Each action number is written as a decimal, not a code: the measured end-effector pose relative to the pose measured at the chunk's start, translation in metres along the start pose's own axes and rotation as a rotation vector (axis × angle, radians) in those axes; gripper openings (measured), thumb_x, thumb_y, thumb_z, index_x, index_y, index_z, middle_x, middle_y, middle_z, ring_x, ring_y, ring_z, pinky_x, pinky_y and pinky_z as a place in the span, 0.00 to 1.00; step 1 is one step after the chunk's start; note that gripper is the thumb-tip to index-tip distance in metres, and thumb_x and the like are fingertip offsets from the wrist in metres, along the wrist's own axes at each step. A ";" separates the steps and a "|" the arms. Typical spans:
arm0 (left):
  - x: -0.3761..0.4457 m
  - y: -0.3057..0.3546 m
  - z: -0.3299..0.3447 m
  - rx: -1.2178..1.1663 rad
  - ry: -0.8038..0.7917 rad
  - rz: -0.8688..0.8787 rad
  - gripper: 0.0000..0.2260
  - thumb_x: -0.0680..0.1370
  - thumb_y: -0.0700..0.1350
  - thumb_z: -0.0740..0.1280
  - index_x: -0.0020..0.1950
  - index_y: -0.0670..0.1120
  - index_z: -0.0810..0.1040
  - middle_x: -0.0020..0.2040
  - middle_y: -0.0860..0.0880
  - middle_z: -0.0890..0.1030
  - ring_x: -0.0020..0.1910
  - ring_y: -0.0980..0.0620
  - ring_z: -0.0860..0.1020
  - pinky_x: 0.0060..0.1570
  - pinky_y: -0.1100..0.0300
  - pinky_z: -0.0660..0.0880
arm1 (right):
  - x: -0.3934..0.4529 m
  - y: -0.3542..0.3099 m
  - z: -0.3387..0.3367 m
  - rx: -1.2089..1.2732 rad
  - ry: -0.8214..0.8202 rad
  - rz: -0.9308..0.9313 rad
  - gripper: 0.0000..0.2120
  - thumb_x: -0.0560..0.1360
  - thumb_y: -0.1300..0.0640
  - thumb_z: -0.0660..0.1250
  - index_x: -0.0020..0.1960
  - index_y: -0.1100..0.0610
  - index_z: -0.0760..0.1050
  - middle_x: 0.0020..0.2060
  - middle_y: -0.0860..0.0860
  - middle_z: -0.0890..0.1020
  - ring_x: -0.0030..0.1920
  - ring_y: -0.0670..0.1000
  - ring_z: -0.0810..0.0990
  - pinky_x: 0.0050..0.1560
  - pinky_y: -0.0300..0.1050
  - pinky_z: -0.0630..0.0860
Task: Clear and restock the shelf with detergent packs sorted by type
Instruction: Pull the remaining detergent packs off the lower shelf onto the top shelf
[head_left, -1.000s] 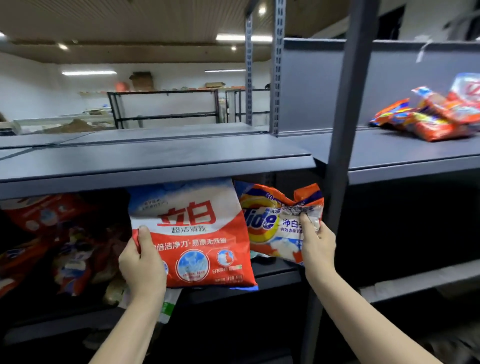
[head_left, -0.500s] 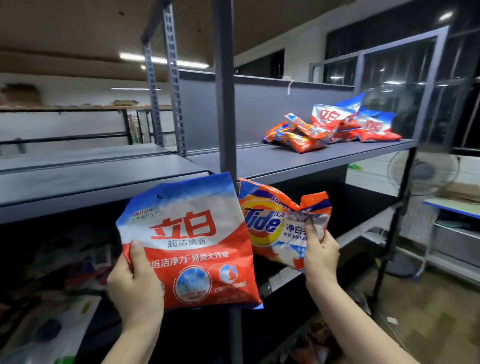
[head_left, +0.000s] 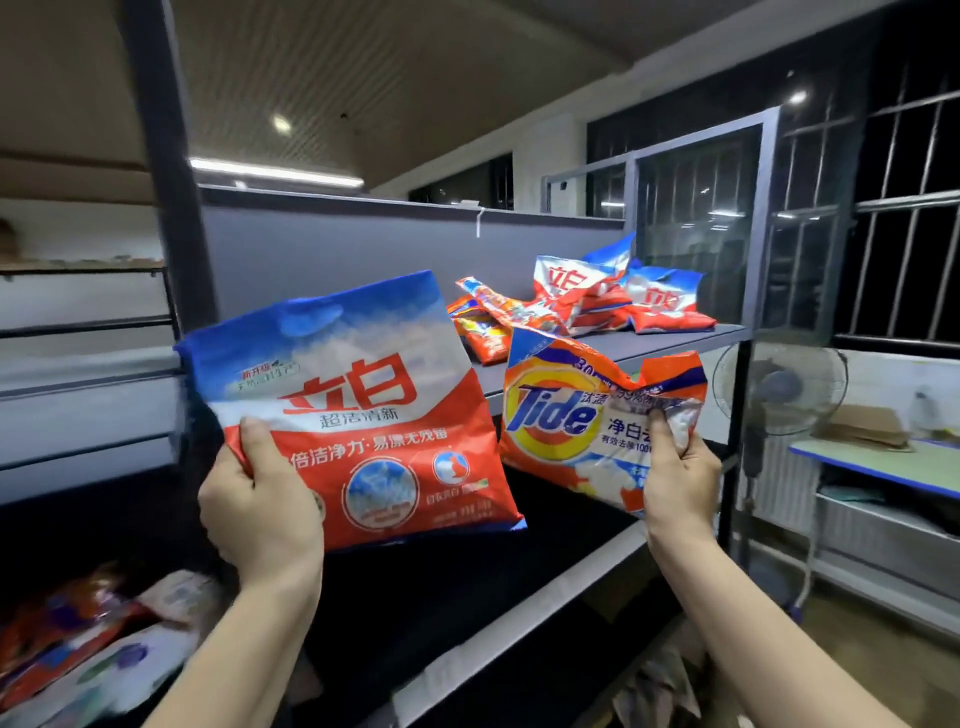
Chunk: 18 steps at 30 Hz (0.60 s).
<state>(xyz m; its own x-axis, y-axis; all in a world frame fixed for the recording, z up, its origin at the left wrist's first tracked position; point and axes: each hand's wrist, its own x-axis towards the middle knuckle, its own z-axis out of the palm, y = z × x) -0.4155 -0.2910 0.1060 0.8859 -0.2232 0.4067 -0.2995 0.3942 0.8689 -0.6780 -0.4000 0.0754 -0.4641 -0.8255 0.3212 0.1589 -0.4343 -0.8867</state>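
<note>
While a red-and-blue Liby pack (head_left: 353, 415) is gripped by the left hand (head_left: 260, 512) and an orange Tide pack (head_left: 587, 421) is pinched by the right hand (head_left: 680, 483), both are held before the upper shelf (head_left: 675, 343). Sorting is judged underway: each pack is to be laid with its kind, Liby with the Liby pile (head_left: 623, 296), Tide with the orange packs (head_left: 483, 332).

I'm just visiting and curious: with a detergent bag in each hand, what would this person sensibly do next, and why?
Probably carry both bags to the upper shelf ahead. The left hand grips a red-and-blue bag, matching the red-and-blue bags piled at the shelf's far end; the right hand pinches an orange Tide bag, matching the orange packs lying nearer. Each likely joins its own pile.
</note>
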 end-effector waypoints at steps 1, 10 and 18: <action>-0.004 0.001 0.020 0.002 0.009 0.010 0.20 0.74 0.65 0.55 0.43 0.50 0.75 0.45 0.44 0.82 0.46 0.41 0.81 0.51 0.42 0.77 | 0.020 0.001 -0.004 0.003 0.000 -0.006 0.11 0.76 0.43 0.65 0.39 0.47 0.79 0.39 0.50 0.85 0.41 0.52 0.85 0.46 0.59 0.82; -0.027 0.023 0.163 0.116 0.121 0.051 0.21 0.81 0.56 0.54 0.51 0.41 0.78 0.51 0.39 0.81 0.50 0.38 0.76 0.48 0.52 0.70 | 0.167 -0.006 -0.009 0.106 0.006 -0.025 0.10 0.77 0.46 0.64 0.39 0.49 0.76 0.39 0.48 0.84 0.40 0.51 0.85 0.46 0.55 0.82; -0.012 0.022 0.235 0.124 0.188 0.058 0.16 0.80 0.57 0.53 0.45 0.49 0.73 0.44 0.51 0.78 0.42 0.50 0.75 0.45 0.57 0.70 | 0.252 0.013 0.040 0.129 -0.011 0.005 0.11 0.79 0.47 0.62 0.39 0.49 0.72 0.38 0.47 0.82 0.39 0.50 0.84 0.46 0.54 0.82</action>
<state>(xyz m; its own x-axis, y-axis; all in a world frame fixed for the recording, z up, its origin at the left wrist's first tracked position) -0.5159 -0.4893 0.1870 0.9129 -0.0286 0.4071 -0.3828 0.2860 0.8785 -0.7582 -0.6284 0.1582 -0.4536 -0.8315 0.3207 0.2721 -0.4719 -0.8386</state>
